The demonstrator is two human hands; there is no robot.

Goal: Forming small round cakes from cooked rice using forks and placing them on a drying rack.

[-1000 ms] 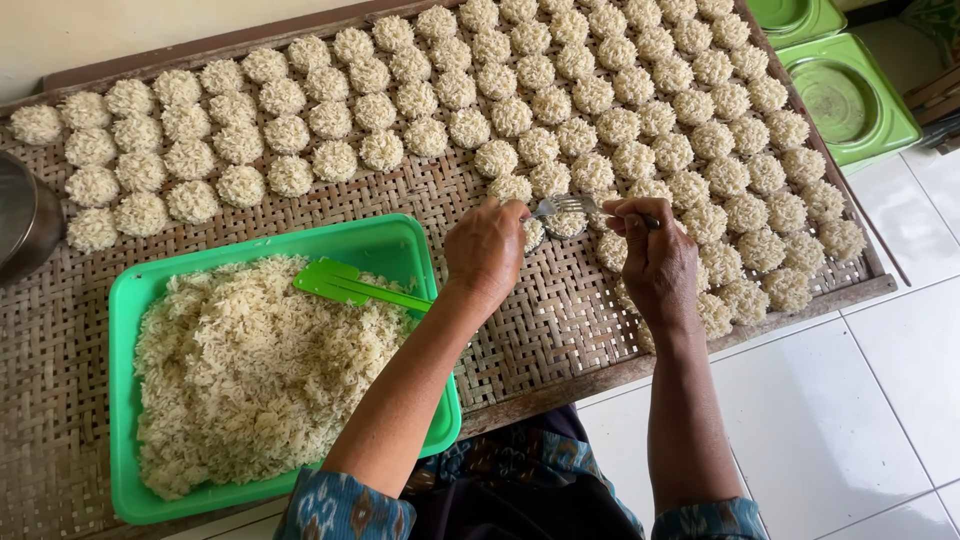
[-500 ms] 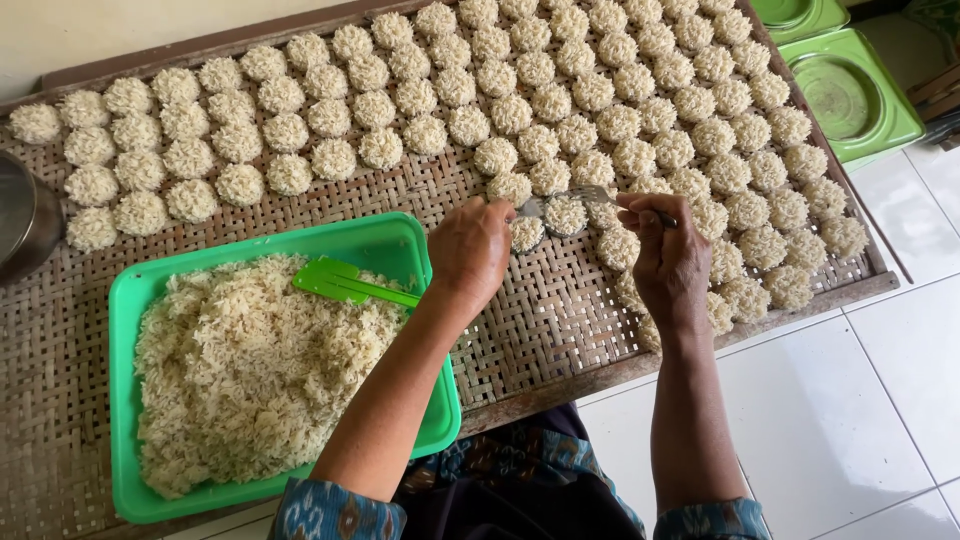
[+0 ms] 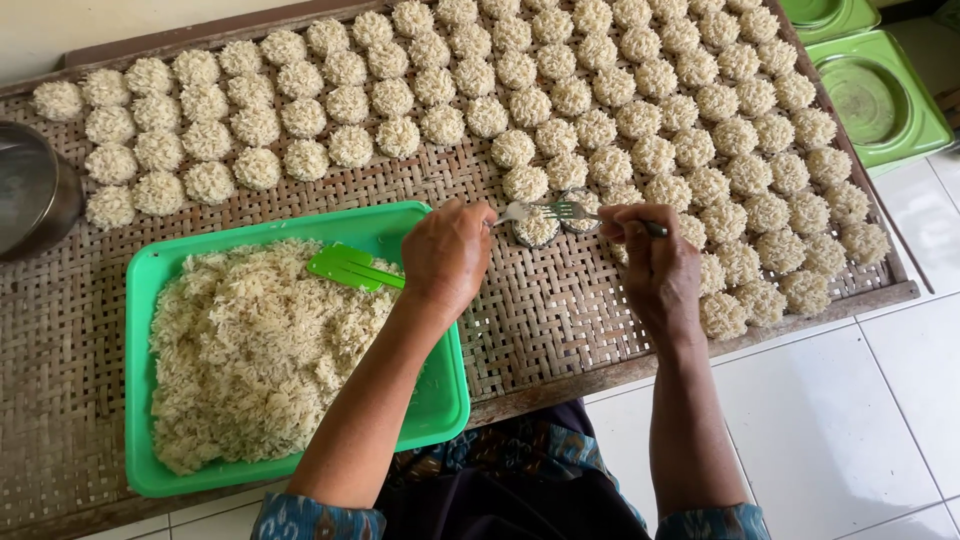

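Observation:
My left hand point(image 3: 448, 256) is closed around a metal spoon point(image 3: 514, 212). A metal fork point(image 3: 572, 211) is gripped in my right hand point(image 3: 648, 262). Both tips meet over a small round mould of rice point(image 3: 537, 229) on the woven bamboo mat point(image 3: 560, 320). Several round rice cakes point(image 3: 512, 148) lie in rows across the mat's far and right parts. Under my left forearm sits a green tray point(image 3: 445, 400) heaped with loose cooked rice point(image 3: 250, 350), and a green plastic paddle point(image 3: 345, 266) rests on the heap.
A metal pot point(image 3: 30, 190) stands at the mat's left edge. Two green tray lids point(image 3: 880, 95) lie on the white tiled floor point(image 3: 860, 420) at the upper right. The mat's wooden frame point(image 3: 620, 370) runs along the near side.
Both hands have shifted slightly left. The spoon and fork, partly hidden half a second ago, now show together over the small mould of rice.

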